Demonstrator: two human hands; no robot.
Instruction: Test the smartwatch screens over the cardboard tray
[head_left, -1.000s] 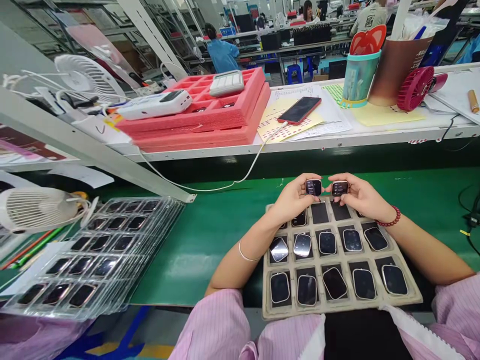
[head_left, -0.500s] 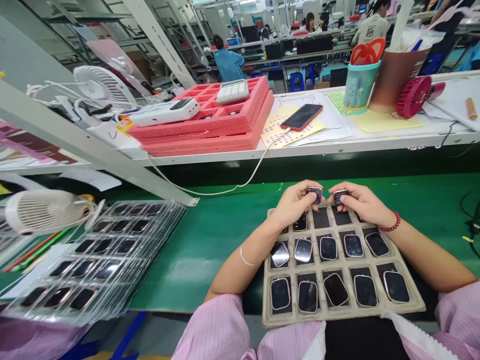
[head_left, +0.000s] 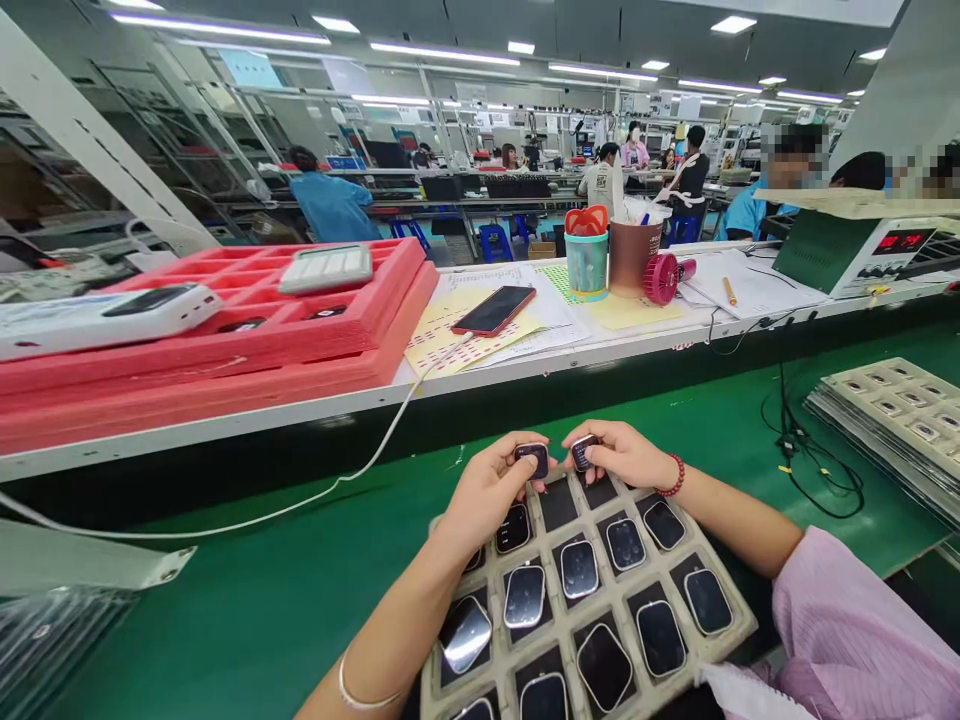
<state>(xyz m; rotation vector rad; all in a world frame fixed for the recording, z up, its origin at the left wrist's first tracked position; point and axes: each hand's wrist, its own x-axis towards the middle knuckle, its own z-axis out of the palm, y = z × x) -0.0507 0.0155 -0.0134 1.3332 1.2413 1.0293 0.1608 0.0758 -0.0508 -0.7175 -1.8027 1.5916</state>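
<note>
Hands meet at the far edge of a tray (head_left: pixel 739 628) lying on the green surface (head_left: pixel 247 600). Left hand (head_left: pixel 484 492) is closed on one small dark watch body (head_left: pixel 533 459), pinched between thumb and fingers just above the tray's top row. Right hand (head_left: pixel 622 455) is closed on a second watch body (head_left: pixel 583 451), held the same way, just beside the first; the two pieces are near each other but apart. A red bead bracelet (head_left: pixel 674 476) sits on the right wrist, a thin bangle (head_left: pixel 360 697) on the left. Below the hands the tray's pockets hold more watch bodies, screens up, and two pockets of the top row near the hands show dark and bare. Beyond the surface, a white shelf carries pink foam trays (head_left: pixel 247 340), a phone (head_left: pixel 494 310) on its cable, cups (head_left: pixel 611 260) and a small pink fan (head_left: pixel 664 277). Another stack of trays (head_left: pixel 892 410) lies to the right.
</note>
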